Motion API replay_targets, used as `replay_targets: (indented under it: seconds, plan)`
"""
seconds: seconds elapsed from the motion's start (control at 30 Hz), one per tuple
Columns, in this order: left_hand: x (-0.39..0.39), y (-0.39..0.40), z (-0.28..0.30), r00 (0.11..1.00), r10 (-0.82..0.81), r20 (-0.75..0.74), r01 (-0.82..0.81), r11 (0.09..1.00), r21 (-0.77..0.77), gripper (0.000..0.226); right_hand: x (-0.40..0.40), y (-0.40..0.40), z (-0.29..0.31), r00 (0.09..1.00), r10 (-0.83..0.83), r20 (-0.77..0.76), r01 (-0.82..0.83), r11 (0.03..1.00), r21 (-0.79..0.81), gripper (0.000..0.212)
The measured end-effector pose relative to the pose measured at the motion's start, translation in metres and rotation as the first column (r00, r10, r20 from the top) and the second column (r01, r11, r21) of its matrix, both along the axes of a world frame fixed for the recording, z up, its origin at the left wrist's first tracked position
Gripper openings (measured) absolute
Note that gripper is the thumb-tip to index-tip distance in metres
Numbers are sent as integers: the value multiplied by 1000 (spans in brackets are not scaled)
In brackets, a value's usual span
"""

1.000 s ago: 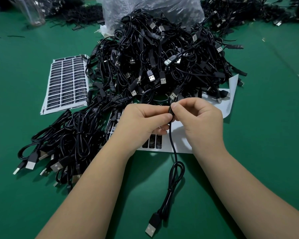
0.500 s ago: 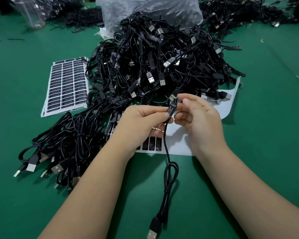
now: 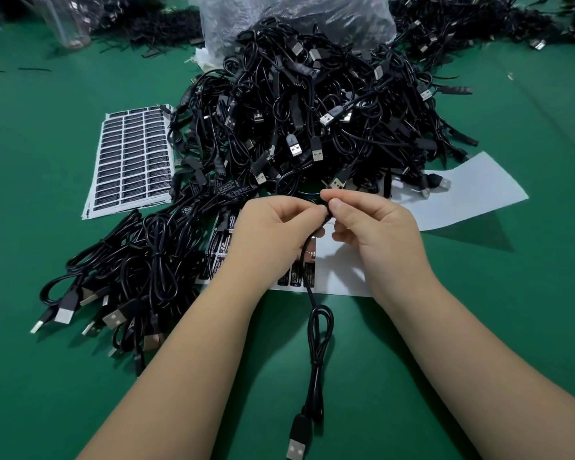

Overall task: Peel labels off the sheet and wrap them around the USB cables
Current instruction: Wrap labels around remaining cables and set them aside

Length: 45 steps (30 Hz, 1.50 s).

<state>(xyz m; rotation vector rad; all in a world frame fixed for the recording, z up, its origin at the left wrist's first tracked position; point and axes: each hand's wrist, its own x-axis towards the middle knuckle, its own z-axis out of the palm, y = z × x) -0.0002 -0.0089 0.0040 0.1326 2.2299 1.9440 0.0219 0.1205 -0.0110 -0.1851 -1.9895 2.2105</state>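
Nearest to the person, a USB plug (image 3: 295, 446) lies on the green table (image 3: 512, 327), and its black cable (image 3: 316, 330) runs up in a loop to the two hands. The left hand (image 3: 273, 237) and the right hand (image 3: 375, 234) meet at the fingertips and both pinch the upper part of this cable. The label itself is hidden between the fingers, so I cannot tell if it is already wrapped.

Under the hands lies a label sheet (image 3: 339, 277), mostly peeled, with a few black labels at its near edge. To the left is a bundle of cables (image 3: 140, 260), some with labels on them, and further left a full sheet of labels (image 3: 133, 157).

The risk, I think, is that the label closes crooked or sticks to a finger, because the cable is thin and can twist.

Behind, the big heap of cables (image 3: 312, 104) spills from a clear plastic bag (image 3: 296, 14).
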Motion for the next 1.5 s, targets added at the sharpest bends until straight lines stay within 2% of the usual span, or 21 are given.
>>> replay_targets:
  seconds: [0.07,0.13,0.23,0.3,0.4,0.57,0.67,0.77,0.9,1.0,1.07,1.13,1.2,1.27,1.33,1.43,1.5]
  plan:
    - [0,1,0,998,-5,-64,0,996,-85,18,-1,0,-1,1000,-23,12,23,1000,-10,24]
    - [0,2,0,998,-29,-62,23,995,-102,24,-2,0,-2,997,-66,42,68,996,-58,27]
    - [-1,2,-1,998,-58,31,58,998,-14,33,-6,2,-3,982,-154,112,174,964,-201,27]
    - [-2,2,-1,995,-66,80,62,997,53,29,-7,3,-5,973,-184,139,212,951,-225,23]
    - [-2,0,-3,992,-80,102,71,993,93,14,-8,3,-8,968,-196,154,220,963,-157,15]
    - [-3,-3,-5,999,-31,25,30,999,32,16,-5,0,-6,981,-170,96,164,984,67,6]
    - [-3,-5,-6,999,-44,3,43,998,53,18,-3,0,-3,991,-126,51,118,984,135,14]
    - [-3,-5,-6,997,-81,9,79,991,104,17,-2,0,-1,995,-91,46,85,990,116,15]
    - [-4,-5,-6,998,-68,13,66,988,141,19,-1,1,-1,990,-139,13,137,984,118,7]
    - [-6,-3,-7,999,-28,30,22,985,170,19,-2,0,0,987,-151,63,152,988,-22,25]
    - [-7,-2,-8,997,-7,71,-8,975,222,18,-2,0,1,990,-118,79,126,987,-104,21]
    - [-8,-3,-8,995,6,99,-31,969,245,17,-1,1,1,996,-84,23,84,996,-28,9]
    - [-9,-5,-9,994,10,109,-36,969,244,18,1,1,1,997,-72,-31,74,995,67,19]
    - [-9,-6,-9,992,17,124,-47,968,245,18,0,2,1,995,-95,-21,97,992,76,18]
    - [-10,-5,-8,990,26,141,-62,964,257,16,0,2,1,996,-87,13,87,995,44,16]
    - [-10,-7,-7,986,45,162,-89,956,278,12,-2,3,2,999,-10,48,17,988,-150,18]
    - [-10,-8,-7,985,52,162,-94,960,264,12,-2,3,2,999,12,48,-3,982,-186,18]
